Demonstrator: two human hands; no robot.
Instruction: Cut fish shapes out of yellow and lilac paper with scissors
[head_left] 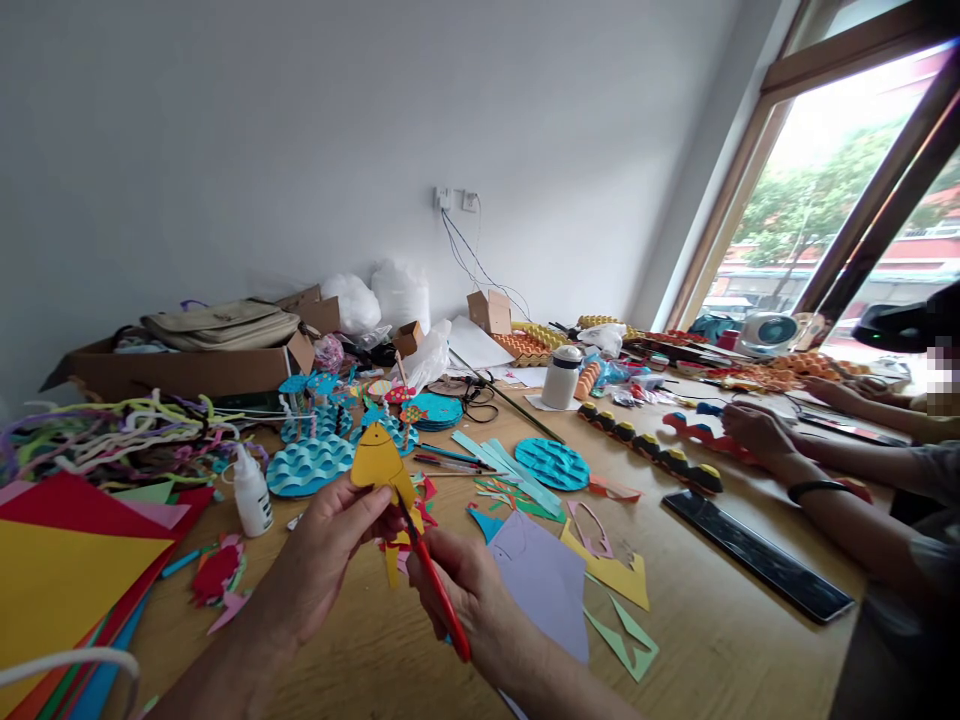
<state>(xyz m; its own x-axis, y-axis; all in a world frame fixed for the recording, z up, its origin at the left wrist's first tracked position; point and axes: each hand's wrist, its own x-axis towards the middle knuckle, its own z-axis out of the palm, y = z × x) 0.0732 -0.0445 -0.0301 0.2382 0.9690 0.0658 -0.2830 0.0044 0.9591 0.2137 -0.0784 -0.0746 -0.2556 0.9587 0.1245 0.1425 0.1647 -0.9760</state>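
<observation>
My left hand (330, 540) pinches a piece of yellow paper (377, 457) with a fish outline drawn on it, its rounded tip pointing up. Red-handled scissors (436, 590) are gripped in my right hand (465, 585), and their blades meet the lower right edge of the yellow paper. Part of the blades and the paper's lower part are hidden behind my fingers. Below the hands and to the right lies a lilac sheet (540, 575) with a pencilled outline. Yellow and red paper scraps lie just behind my hands.
A white glue bottle (253, 492) stands left of my hands; coloured paper sheets (67, 560) lie nearby. Blue wavy discs (552, 464), a white jar (561, 378) and a black tablet (754, 553) are on the table. At right, a co-worker's hands (757, 432) hold a painted egg-carton strip.
</observation>
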